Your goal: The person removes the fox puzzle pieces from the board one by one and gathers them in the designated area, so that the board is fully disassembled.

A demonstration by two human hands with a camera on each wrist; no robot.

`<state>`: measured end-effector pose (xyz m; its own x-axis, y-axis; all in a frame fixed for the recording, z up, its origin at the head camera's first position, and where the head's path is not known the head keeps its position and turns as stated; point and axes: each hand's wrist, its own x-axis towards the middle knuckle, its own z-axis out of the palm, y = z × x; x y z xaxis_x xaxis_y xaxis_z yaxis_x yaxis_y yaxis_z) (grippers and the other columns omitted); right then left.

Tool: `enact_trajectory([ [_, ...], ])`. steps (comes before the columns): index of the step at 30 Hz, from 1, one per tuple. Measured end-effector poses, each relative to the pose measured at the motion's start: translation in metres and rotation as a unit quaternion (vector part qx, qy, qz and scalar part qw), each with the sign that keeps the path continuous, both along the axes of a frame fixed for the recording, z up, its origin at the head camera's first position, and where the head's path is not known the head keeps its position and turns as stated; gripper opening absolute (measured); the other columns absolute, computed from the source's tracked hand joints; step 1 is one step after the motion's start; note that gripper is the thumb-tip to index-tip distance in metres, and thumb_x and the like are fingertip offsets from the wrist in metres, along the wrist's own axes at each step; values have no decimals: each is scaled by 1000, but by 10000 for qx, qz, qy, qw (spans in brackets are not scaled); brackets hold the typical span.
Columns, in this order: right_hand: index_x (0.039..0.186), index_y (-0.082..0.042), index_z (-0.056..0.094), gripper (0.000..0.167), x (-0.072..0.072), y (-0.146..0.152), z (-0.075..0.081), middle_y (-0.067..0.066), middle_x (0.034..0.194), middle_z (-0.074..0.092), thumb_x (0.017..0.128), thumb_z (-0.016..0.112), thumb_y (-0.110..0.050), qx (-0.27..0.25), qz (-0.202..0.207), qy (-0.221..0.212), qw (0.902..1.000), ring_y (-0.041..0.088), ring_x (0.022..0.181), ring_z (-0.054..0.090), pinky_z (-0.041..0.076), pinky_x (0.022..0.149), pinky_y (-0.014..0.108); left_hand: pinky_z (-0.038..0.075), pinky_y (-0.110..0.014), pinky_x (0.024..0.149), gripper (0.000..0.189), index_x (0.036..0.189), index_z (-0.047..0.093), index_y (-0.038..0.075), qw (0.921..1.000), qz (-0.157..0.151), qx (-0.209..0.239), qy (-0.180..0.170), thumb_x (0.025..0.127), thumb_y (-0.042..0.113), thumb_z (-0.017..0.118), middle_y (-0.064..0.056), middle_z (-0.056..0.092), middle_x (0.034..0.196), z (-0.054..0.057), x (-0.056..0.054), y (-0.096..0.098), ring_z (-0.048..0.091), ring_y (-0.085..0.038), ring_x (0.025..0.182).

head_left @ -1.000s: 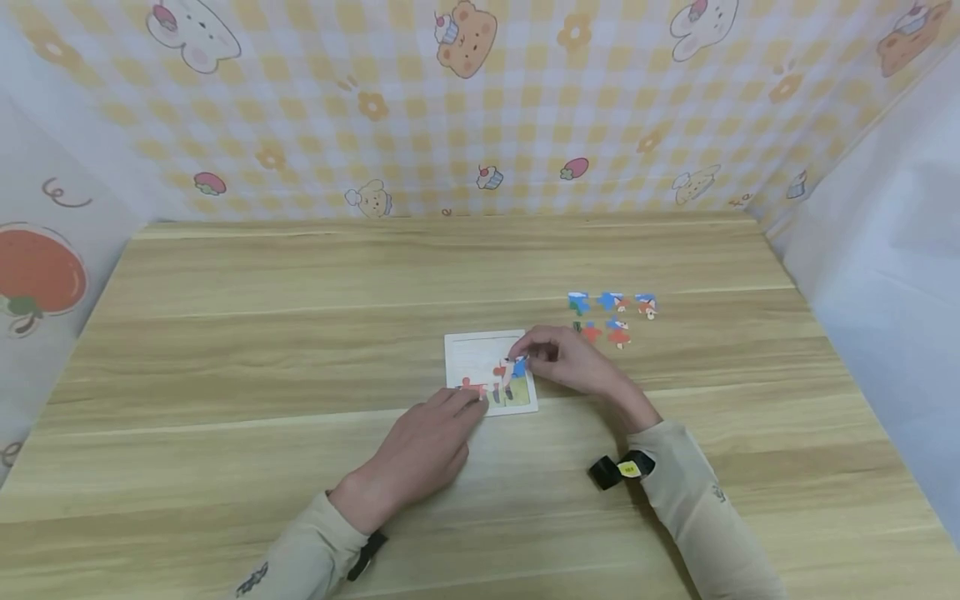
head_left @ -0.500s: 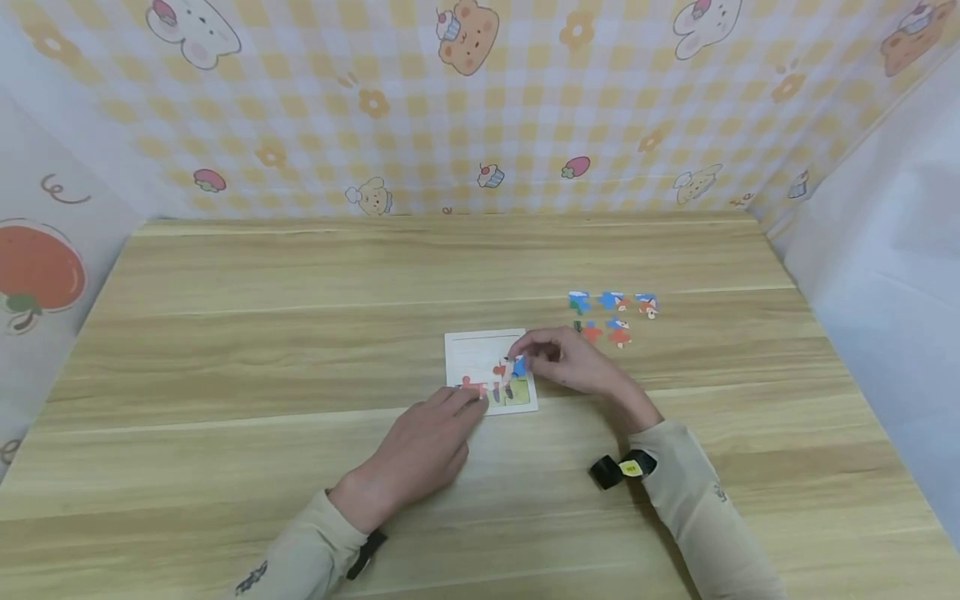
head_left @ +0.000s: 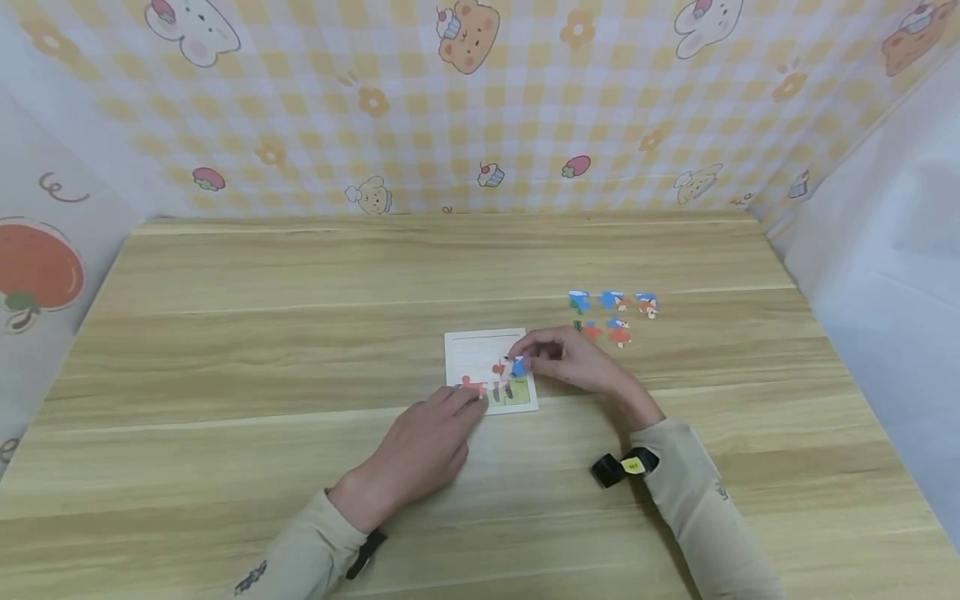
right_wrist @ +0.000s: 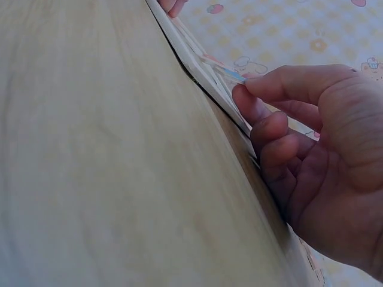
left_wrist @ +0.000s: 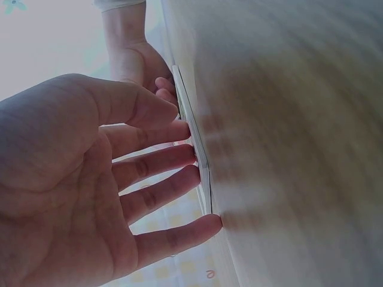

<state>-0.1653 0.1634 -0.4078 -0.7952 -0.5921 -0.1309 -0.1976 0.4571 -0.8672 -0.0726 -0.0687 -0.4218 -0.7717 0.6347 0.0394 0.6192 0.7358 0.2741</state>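
Note:
A square white puzzle tray point(head_left: 448, 358) lies at the middle of the table. Fitted along its near side are picture pieces, among them a red one point(head_left: 473, 383) and a green one point(head_left: 517, 391). My left hand point(head_left: 420, 442) rests at the tray's near left corner; in the left wrist view its extended fingers point(left_wrist: 158, 161) touch the tray's edge. Between thumb and forefinger, my right hand point(head_left: 573, 362) pinches a puzzle piece point(head_left: 519, 367) with blue on it, over the tray's right side. From the right wrist, that piece point(right_wrist: 226, 71) looks tilted, its far end close over the tray.
Several loose puzzle pieces lie in two rows behind the right hand, including a blue and green one point(head_left: 578, 301), one at the far right point(head_left: 647, 305) and a red one point(head_left: 619, 335). A yellow checked cloth point(head_left: 420, 142) hangs behind the wooden table point(head_left: 262, 333).

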Motion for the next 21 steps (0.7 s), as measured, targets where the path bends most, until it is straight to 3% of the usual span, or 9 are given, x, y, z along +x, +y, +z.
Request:
enact_trajectory([
  [12,106,0,63,19,-2,1,-5,9,89,65,87,62,-2,-118,-96,-125,9998,22,73,55,43,64,24,48,-33,83,39,126,56,4,10000,29,14,-3,87,10,51,-8,53,125,1,0,0,49,-22,112],
  [21,99,-2,66,13,-3,2,-9,9,86,65,88,61,-3,-277,-152,-98,9995,23,71,52,41,62,24,49,-33,79,37,125,56,4,10000,27,36,51,88,10,52,-7,54,124,1,1,0,49,-22,111],
])
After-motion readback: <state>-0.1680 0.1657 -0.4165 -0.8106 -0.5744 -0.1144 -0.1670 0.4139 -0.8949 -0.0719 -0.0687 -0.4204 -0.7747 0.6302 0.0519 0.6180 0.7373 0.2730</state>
